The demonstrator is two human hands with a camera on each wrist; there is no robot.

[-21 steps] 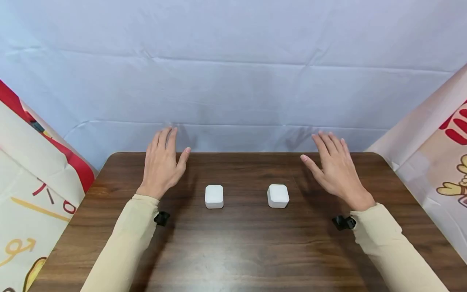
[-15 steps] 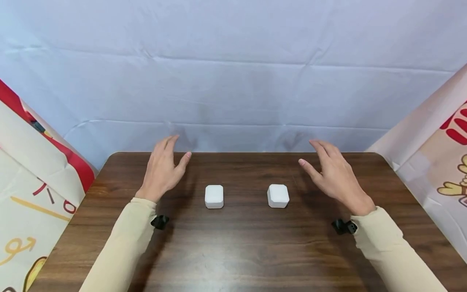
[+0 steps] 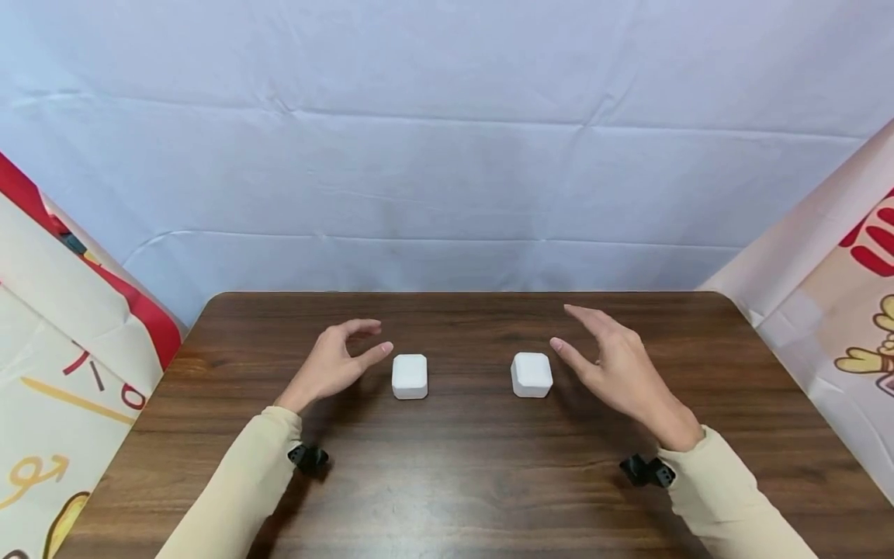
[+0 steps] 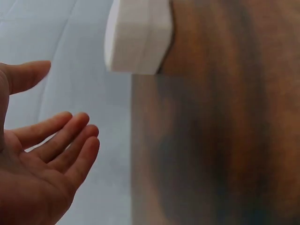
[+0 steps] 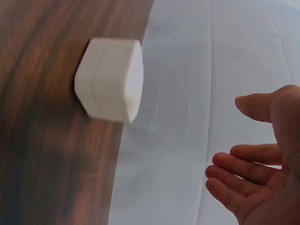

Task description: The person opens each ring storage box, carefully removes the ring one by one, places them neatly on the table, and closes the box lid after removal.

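Note:
Two small white boxes with cut corners sit on the brown wooden table [image 3: 447,481]. My left hand [image 3: 337,363] is up and to the left of the left box [image 3: 410,376], thumb and fingers parted, thumb tip close to it but apart. Beyond the right side of the right box [image 3: 532,375] is my right hand [image 3: 618,369], its thumb spread away from its fingers. Both palms hold nothing. The left wrist view has the left box at its top edge, above the left hand [image 4: 47,154]; the right wrist view has the right box [image 5: 110,79] apart from the right hand [image 5: 262,168].
Pale cloth [image 3: 447,155] hangs behind the table's far edge. Printed cloths with drawings hang on the left [image 3: 63,373] and right [image 3: 838,310]. Small black devices [image 3: 308,460] are worn at both wrists.
Both hands have come down from the table's far edge toward the near side and inward, nearer the boxes. The left fingers bend more than before. The boxes stay where they were.

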